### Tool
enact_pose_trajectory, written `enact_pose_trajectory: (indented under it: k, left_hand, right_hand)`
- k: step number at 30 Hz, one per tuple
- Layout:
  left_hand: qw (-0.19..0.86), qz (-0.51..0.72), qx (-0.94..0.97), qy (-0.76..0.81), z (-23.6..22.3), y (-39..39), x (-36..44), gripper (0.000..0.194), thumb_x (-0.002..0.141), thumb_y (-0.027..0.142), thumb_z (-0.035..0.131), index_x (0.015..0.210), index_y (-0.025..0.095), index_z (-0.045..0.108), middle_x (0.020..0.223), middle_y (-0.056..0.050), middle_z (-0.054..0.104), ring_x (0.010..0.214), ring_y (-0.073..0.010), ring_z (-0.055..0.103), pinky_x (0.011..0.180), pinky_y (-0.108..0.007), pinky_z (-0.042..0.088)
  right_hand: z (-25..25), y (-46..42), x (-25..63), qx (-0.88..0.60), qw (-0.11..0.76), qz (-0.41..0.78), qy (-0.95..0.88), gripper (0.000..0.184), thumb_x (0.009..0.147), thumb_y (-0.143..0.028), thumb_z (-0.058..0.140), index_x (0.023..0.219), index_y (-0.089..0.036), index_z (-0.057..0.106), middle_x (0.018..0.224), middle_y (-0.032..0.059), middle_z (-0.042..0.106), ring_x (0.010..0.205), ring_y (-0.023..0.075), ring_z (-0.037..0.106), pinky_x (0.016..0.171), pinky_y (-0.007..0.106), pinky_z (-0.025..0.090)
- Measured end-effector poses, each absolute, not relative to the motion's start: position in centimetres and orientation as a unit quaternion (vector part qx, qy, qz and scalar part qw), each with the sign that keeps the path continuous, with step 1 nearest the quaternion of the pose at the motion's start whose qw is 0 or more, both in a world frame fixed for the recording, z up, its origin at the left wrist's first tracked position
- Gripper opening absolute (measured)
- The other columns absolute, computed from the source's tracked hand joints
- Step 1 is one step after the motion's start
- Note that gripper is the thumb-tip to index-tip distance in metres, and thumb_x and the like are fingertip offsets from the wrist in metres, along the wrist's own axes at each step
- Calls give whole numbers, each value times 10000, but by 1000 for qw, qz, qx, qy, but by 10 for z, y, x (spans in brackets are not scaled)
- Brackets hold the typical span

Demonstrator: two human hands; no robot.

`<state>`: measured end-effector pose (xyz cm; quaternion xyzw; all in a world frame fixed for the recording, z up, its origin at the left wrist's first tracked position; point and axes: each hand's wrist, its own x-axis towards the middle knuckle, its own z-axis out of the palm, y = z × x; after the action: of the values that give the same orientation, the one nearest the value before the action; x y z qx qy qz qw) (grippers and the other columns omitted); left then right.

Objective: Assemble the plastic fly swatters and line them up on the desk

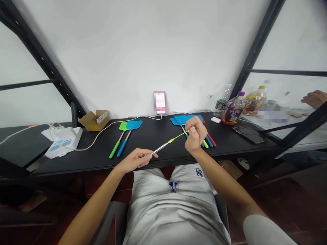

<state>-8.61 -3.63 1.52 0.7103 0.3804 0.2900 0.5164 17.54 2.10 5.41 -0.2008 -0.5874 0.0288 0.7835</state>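
Observation:
My left hand (138, 159) is closed around the lower part of a fly swatter (161, 147) with a silver shaft and a yellow-green head turned edge-on. My right hand (196, 133) pinches the far end of that head between thumb and fingers. The swatter slants up to the right above the table's front edge, its grip hidden by my left hand. Behind my right hand lies a group of swatters (182, 119) with blue heads and blue, yellow and red handles, partly covered. On the left lie a green swatter (117, 144) and a blue swatter (126, 139), heads overlapping.
A phone (160, 102) leans upright against the wall, with a white cable (102, 131) running to a power strip (66, 140). An open cardboard box (94, 121) stands left. Bottles (233, 109), a white earbud case (216, 120) and a dark phone (248, 134) are on the right.

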Motion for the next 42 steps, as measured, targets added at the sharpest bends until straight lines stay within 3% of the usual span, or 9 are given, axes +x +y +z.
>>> enact_pose_trajectory:
  k: [8, 14, 19, 21, 23, 26, 31, 36, 42]
  left_hand:
    - [497, 275, 714, 410, 17, -40, -82, 459, 962, 499, 579, 1157, 102, 704, 578, 63, 383, 505, -69, 291, 466, -217, 204]
    - [517, 307, 695, 393, 13, -37, -82, 413, 956, 471, 600, 1128, 109, 697, 565, 69, 389, 493, -65, 309, 460, -199, 229]
    - [545, 427, 629, 354, 6, -31, -81, 355, 1012, 458, 512, 1089, 133, 634, 558, 53, 487, 453, -73, 391, 460, -201, 314]
    - [559, 453, 606, 339, 5, -30, -81, 344, 1029, 460, 474, 1102, 150, 604, 586, 37, 538, 456, -88, 448, 472, -211, 354]
    - [573, 453, 598, 329, 5, -30, -80, 329, 1036, 457, 460, 1118, 164, 584, 612, 28, 569, 477, -104, 502, 499, -224, 397]
    - [576, 441, 610, 319, 4, -31, -81, 298, 1031, 452, 480, 1066, 172, 575, 629, 19, 592, 521, -124, 554, 535, -240, 440]
    - [537, 396, 667, 333, 6, -32, -85, 304, 994, 430, 573, 863, 156, 576, 658, -5, 634, 561, -123, 599, 582, -244, 467]
    - [535, 373, 683, 330, 9, -33, -85, 289, 953, 426, 638, 969, 138, 625, 666, -4, 650, 566, -128, 611, 594, -256, 486]
    - [521, 342, 689, 369, 10, -34, -82, 286, 900, 390, 706, 982, 118, 668, 671, -14, 660, 593, -134, 627, 568, -238, 456]
  right_hand:
    - [71, 22, 184, -378, 613, -32, -693, 106, 899, -316, 544, 909, -216, 509, 872, 46, 588, 834, 215, 581, 782, 376, 466]
    - [76, 19, 191, -381, 566, 6, -731, 296, 968, -412, 510, 1167, -193, 511, 1122, 129, 604, 1057, 268, 606, 935, 457, 496]
    - [78, 4, 178, -382, 610, -31, -694, 539, 917, -344, 570, 1398, -164, 407, 1452, 211, 433, 1392, 327, 410, 1118, 540, 387]
    - [74, -2, 168, -384, 610, -7, -693, 435, 906, -296, 567, 1312, -152, 505, 1366, 193, 526, 1308, 308, 500, 1053, 484, 448]
    - [69, -6, 157, -384, 560, 57, -731, 191, 933, -285, 535, 1044, -173, 643, 1056, 118, 676, 1015, 248, 645, 879, 386, 513]
    - [59, -11, 143, -379, 420, 166, -808, 349, 989, -380, 503, 733, -196, 654, 695, 33, 659, 662, 169, 614, 643, 299, 450]
    - [45, -17, 126, -307, 329, 267, -852, 240, 962, -420, 589, 946, -198, 679, 823, 27, 719, 697, 150, 640, 601, 246, 401]
    - [40, -15, 121, -301, 374, 293, -827, 170, 966, -279, 552, 869, -179, 649, 795, 21, 704, 709, 142, 633, 640, 244, 426]
    - [41, -4, 126, -303, 442, 366, -761, 155, 957, -294, 539, 893, -181, 624, 841, 31, 716, 754, 147, 658, 674, 257, 500]
